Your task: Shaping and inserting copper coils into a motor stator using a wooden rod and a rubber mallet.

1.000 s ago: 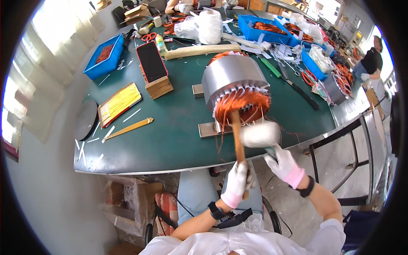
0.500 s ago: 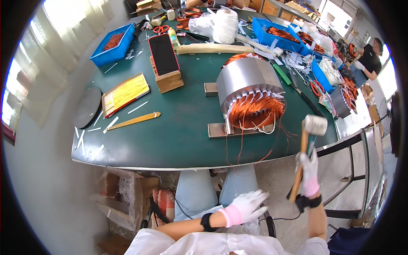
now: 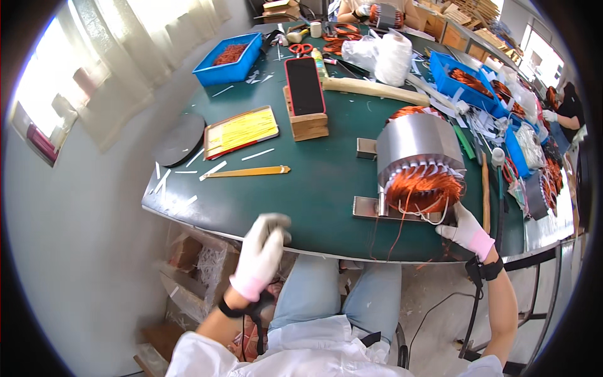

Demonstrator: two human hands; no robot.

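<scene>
A grey metal motor stator (image 3: 419,143) rests on its side on the green table. Its orange copper winding (image 3: 419,188) faces me, with loose wires and white cord hanging below. My right hand (image 3: 472,234), in a white glove, is at the winding's lower right edge. Its thumb is spread from the fingers, and whether the fingertips touch the winding is unclear. Over the front table edge, my gloved left hand (image 3: 260,251) has loosely bent fingers and holds nothing. Right of the stator lies a mallet with a wooden handle (image 3: 485,195) and a white head (image 3: 498,157).
A phone (image 3: 305,85) leans on a wooden block (image 3: 308,125). Yellow strips fill a tray (image 3: 276,131) at left, near a tan flat stick (image 3: 251,171). Blue bins (image 3: 207,76) stand at both sides. Beyond the far edge another person works on a similar stator (image 3: 385,16).
The mallet has left my right hand and lies on the table. My right hand has moved to the winding; my left has risen leftward to the table edge. The view has shifted.
</scene>
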